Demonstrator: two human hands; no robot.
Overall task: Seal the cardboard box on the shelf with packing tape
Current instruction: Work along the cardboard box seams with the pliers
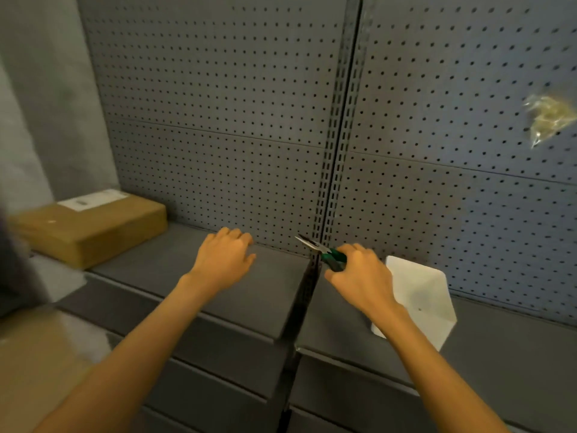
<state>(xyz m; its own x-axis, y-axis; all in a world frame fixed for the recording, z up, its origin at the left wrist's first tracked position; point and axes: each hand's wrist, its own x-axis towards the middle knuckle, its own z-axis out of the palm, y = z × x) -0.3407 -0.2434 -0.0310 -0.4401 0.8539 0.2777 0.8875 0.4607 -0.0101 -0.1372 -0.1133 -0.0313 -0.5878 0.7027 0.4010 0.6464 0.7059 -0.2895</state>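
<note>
Head view: right hand (359, 270) grips green-handled pliers (324, 253), left hand (226, 254) hovers loose; brown cardboard box (90, 228) untouched, no tape visible, so sealing seems unstarted.

Closed brown cardboard box (90, 228) (white label on top), flat on grey shelf (193, 270), far left

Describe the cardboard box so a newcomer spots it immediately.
Follow the grey shelf under the pegboard to its far left end. The cardboard box lies flat there, left of both hands. It is the only brown thing, with a white label on top.

Dim, even indoor light; soft motion blur throughout, heaviest at left edge; wide-angle bending at borders
</note>
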